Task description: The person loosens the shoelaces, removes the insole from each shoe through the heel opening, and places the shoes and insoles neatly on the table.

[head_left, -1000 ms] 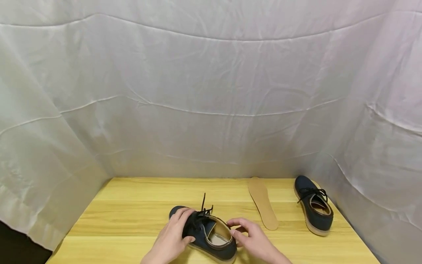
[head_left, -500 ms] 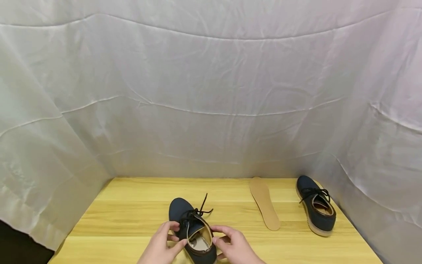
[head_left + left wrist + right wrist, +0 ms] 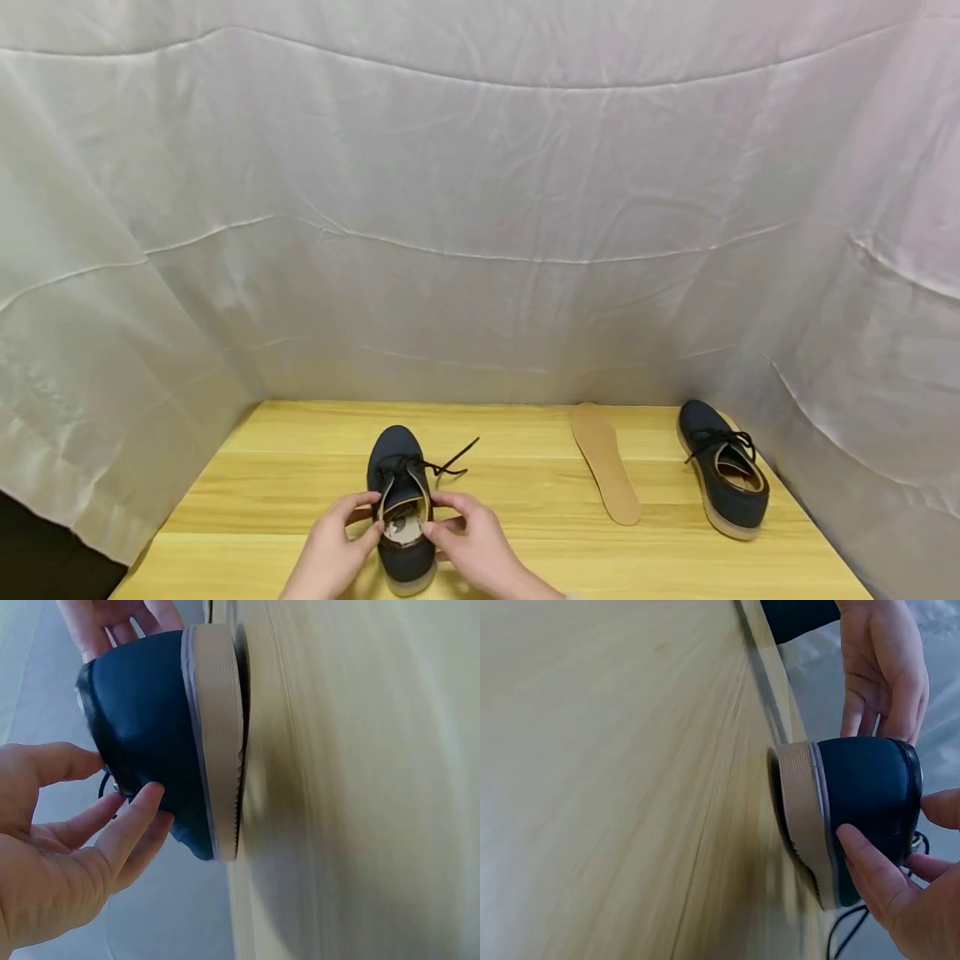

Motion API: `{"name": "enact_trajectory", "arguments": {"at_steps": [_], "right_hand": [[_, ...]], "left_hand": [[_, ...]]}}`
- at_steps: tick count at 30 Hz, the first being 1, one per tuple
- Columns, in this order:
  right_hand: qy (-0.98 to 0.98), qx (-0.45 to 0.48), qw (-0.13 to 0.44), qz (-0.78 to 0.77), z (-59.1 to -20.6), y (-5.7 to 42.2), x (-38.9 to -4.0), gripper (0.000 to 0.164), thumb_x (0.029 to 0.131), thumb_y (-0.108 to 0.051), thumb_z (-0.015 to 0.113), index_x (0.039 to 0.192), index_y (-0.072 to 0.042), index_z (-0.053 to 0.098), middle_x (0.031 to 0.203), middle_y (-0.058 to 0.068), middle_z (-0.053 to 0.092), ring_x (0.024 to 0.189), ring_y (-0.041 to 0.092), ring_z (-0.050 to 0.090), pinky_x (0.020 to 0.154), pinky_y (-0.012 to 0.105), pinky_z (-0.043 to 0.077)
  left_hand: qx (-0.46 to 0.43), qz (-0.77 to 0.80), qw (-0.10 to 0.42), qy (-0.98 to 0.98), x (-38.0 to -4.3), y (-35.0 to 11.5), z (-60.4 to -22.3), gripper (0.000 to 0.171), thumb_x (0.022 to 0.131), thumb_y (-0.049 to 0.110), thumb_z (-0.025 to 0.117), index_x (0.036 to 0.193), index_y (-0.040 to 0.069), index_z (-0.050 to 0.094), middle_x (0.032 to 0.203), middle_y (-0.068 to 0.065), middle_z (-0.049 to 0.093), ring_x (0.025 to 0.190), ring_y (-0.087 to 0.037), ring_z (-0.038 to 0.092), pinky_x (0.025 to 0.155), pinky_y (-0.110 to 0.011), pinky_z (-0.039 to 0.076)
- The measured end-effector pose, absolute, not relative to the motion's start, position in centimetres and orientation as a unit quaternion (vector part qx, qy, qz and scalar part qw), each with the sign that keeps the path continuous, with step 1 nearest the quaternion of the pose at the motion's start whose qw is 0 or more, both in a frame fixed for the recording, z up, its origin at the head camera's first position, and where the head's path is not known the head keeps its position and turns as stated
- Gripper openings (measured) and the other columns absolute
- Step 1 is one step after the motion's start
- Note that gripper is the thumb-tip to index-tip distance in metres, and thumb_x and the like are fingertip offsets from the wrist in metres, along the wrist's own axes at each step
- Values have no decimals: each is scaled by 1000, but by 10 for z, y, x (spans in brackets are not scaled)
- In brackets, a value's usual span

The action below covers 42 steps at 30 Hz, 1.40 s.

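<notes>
A dark navy lace-up shoe (image 3: 407, 562) with a pale sole sits upright on the wooden table, toe pointing away from me. My left hand (image 3: 333, 542) holds the left side of its collar, thumb at the rim and fingers along the outside. On the opposite side, my right hand (image 3: 476, 542) grips the collar the same way. Both wrist views show the shoe's heel (image 3: 146, 712) between the two hands. Inside the opening lies a pale footbed with a dark mark. Black laces (image 3: 450, 462) stick out to the right. The shoe's inner toe end is hidden.
A tan insole (image 3: 606, 467) lies flat on the table right of the hands. Farther right, near the table's edge, stands a matching shoe (image 3: 731, 504) with tied laces. Grey-white cloth (image 3: 480, 317) hangs behind and along both sides.
The shoe has turned from lying slantwise to pointing straight away, and shifted left. My left hand has moved from its front part to the collar; my right hand has followed the collar leftward.
</notes>
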State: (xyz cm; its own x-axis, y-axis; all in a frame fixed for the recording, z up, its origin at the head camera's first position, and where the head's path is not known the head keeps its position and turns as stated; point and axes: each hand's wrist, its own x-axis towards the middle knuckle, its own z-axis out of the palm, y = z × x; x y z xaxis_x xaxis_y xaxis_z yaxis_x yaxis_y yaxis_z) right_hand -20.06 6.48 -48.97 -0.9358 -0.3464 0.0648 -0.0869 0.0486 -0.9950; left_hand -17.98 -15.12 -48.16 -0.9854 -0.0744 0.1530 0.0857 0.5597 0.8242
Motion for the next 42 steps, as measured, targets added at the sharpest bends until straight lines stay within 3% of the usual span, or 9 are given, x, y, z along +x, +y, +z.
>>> {"name": "enact_trajectory", "arguments": {"at_steps": [7,13,23,30,42], "right_hand": [[710,-133,74,-688,-494,34,-213,46,93,-4,74,136,6,60,129,21,58,93,25,74,70,40,64],[708,-117,54,-694,-495,11,-226,47,92,-5,76,136,4,61,131,18,56,92,19,73,70,40,64],[723,-91,38,-683,-496,-17,-245,47,92,-10,77,136,2,63,128,13,57,82,12,70,67,38,63],[726,-88,25,-682,-495,-27,-253,49,92,-11,78,136,3,61,130,16,56,79,11,69,65,37,63],[733,-84,16,-674,-494,-33,-258,47,91,-10,78,133,3,62,125,15,56,73,10,67,62,32,61]], "left_hand": [[17,-470,89,-878,-196,-169,-481,38,93,2,66,131,0,67,121,-24,72,123,-45,63,102,-62,48],[21,-477,91,-874,-214,-184,-479,39,94,2,63,133,-2,65,125,-26,70,123,-45,63,104,-61,47],[21,-465,97,-880,-238,-202,-480,40,94,2,61,133,-2,65,127,-27,68,120,-43,65,101,-55,50],[13,-472,97,-876,-250,-209,-480,40,95,1,59,134,-3,65,131,-29,65,119,-44,66,95,-46,54],[21,-472,92,-876,-256,-213,-480,38,97,2,58,134,-1,65,130,-29,66,119,-43,66,97,-49,54]]}}
